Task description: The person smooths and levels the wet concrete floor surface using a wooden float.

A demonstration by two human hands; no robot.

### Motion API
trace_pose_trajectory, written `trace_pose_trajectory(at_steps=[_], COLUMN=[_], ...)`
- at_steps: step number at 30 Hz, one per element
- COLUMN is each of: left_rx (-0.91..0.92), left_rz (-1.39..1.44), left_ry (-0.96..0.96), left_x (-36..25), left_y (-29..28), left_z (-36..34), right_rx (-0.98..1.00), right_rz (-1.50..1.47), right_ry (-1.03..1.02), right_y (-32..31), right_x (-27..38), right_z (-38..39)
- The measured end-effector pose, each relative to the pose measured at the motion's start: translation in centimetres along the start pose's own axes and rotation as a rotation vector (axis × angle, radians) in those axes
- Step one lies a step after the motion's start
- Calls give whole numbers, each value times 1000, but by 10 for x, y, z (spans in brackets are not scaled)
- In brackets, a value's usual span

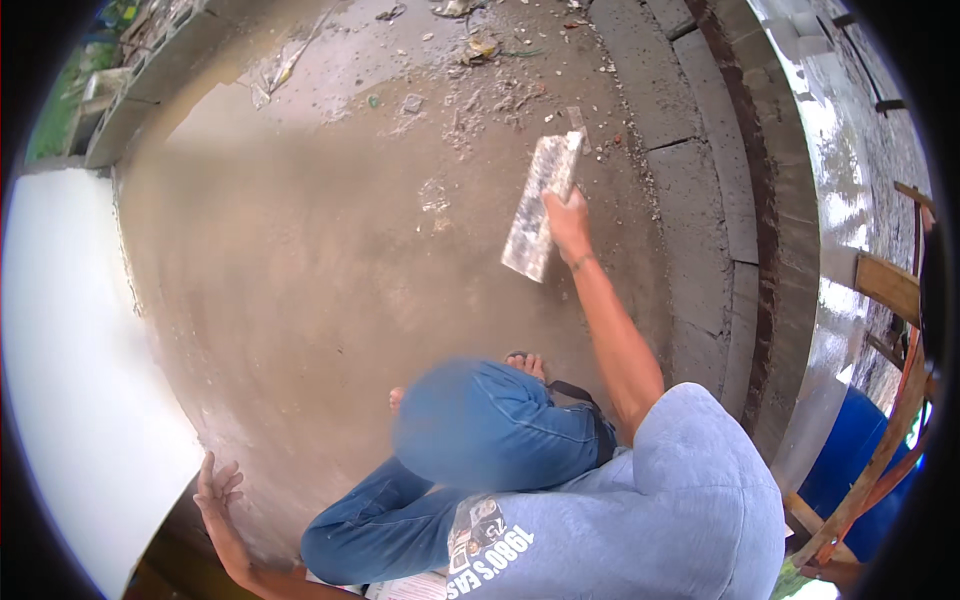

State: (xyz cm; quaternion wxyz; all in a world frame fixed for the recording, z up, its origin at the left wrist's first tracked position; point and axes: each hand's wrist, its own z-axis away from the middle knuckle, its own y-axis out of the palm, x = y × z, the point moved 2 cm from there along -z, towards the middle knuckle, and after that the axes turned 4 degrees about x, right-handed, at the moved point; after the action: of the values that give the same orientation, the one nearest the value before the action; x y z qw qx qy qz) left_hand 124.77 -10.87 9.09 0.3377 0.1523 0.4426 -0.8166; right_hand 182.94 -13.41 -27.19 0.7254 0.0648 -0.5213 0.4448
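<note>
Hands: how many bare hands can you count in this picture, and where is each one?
2. The right hand grips the trowel on the wet cement floor; the left hand is pressed flat at lower left.

Grey trowel (541,205) flat on wet cement.

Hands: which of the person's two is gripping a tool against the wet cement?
The right hand, arm stretched forward, grips a mortar-caked flat trowel laid on the wet cement floor. The left hand holds nothing; it rests open-fingered beside the white wall.

The trowel (541,208) lies flat on the wet cement floor (330,290) — block kerb (700,180) to its right, debris (480,95) beyond.
</note>
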Motion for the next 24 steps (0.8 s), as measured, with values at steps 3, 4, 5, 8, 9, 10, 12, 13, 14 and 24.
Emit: trace_pose_trajectory(at_steps=[3, 4, 5, 8, 9, 10, 12, 13, 14, 24], left_rx=[-25, -73, -63, -10, 36, 84, 125, 156, 188, 736], left_rz=[-7, -36, -38, -130, -178, -227, -341, -385, -426, -751], left_ry=[26, 25, 24, 26, 92, 162, 306, 426, 545, 1204], left_x=[-24, -31, -38, -75, -94, -117, -173, -202, -229, -348], left_y=[-11, -13, -12, 0, 10, 22, 53, 74, 97, 283], left_z=[16, 20, 20, 4, -7, -19, -48, -60, -68, -128], right_rx=[-63, -140, -135, -307, -384, -413, -472, -429, -438, -287], right_rz=[364, 471, 509, 631, 667, 643, 508, 465, 504, 502], right_ry=[104, 156, 224, 408, 538, 656, 639, 624, 517, -441], right_y=[-111, -139, -167, -206, -204, -191, -143, -114, -81, -36], right_x=[-67, -89, -110, -158, -166, -170, -156, -139, -116, 75], right_z=[61, 85, 110, 165, 173, 167, 123, 91, 57, -90])
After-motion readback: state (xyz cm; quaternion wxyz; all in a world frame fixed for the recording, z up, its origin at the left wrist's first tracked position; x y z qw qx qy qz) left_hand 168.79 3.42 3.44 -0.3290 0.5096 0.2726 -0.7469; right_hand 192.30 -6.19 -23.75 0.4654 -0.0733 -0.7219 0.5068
